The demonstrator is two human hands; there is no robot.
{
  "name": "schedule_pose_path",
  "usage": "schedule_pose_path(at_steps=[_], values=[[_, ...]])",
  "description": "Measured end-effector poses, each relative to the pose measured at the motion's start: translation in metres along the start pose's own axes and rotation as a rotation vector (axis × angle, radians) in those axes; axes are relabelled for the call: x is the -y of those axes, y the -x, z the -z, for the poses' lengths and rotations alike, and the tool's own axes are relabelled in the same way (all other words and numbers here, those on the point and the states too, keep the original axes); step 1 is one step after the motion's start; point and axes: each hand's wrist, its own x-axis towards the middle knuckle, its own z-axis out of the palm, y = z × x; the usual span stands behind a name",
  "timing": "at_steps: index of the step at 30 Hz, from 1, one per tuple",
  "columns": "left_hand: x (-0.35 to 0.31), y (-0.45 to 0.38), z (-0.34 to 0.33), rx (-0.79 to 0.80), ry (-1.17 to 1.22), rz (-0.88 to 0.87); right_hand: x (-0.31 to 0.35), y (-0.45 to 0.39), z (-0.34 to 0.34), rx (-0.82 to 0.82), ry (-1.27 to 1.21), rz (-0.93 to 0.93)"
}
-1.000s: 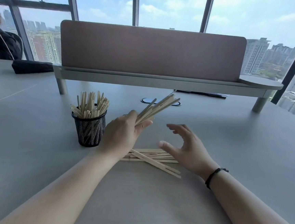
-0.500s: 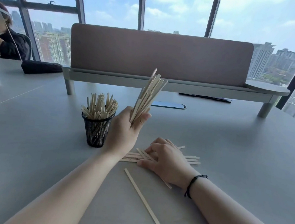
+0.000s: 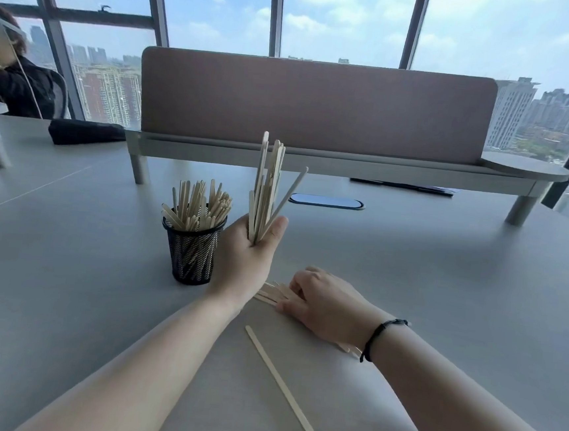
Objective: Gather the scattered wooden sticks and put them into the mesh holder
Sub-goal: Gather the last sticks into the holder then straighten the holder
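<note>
Left hand [image 3: 248,260] just right of mesh holder [image 3: 192,247], fingers clamped on upright stick bundle [image 3: 266,186]. Right hand [image 3: 323,304] farther right, fingers curled onto flat sticks [image 3: 269,293] on table [image 3: 64,282]. Single stick [image 3: 279,381] nearer the viewer, bare tabletop around it.

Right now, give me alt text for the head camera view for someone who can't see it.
A left hand holds a bundle of wooden sticks upright beside a black mesh holder already full of sticks, while the right hand gathers more sticks on a grey table. One loose stick lies nearer.
</note>
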Motion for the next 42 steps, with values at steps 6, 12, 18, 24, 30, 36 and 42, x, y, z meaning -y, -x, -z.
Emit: schedule_pose_path(at_steps=[6, 12, 18, 24, 30, 36, 42], values=[[0.003, 0.003, -0.003, 0.083, -0.013, 0.056, 0.003, 0.001, -0.006, -0.086, 0.216, 0.034], [0.000, 0.002, 0.000, 0.036, -0.193, 0.082, -0.003, 0.000, -0.014, -0.119, 0.462, 0.185], [-0.004, 0.003, 0.001, 0.027, -0.296, 0.080, -0.008, 0.003, -0.010, -0.173, 0.304, 0.013], [0.001, 0.000, 0.001, 0.060, -0.210, 0.160, -0.009, 0.000, -0.011, -0.146, 0.297, -0.043], [-0.001, 0.000, -0.003, 0.102, 0.164, 0.450, -0.011, 0.002, -0.013, -0.170, 0.334, 0.002], [-0.005, 0.002, -0.001, 0.197, 0.303, 0.534, -0.007, 0.007, -0.009, -0.204, 0.336, 0.011], [-0.007, 0.001, 0.000, 0.190, 0.371, 0.513, -0.006, 0.010, -0.010, -0.242, 0.306, 0.033]])
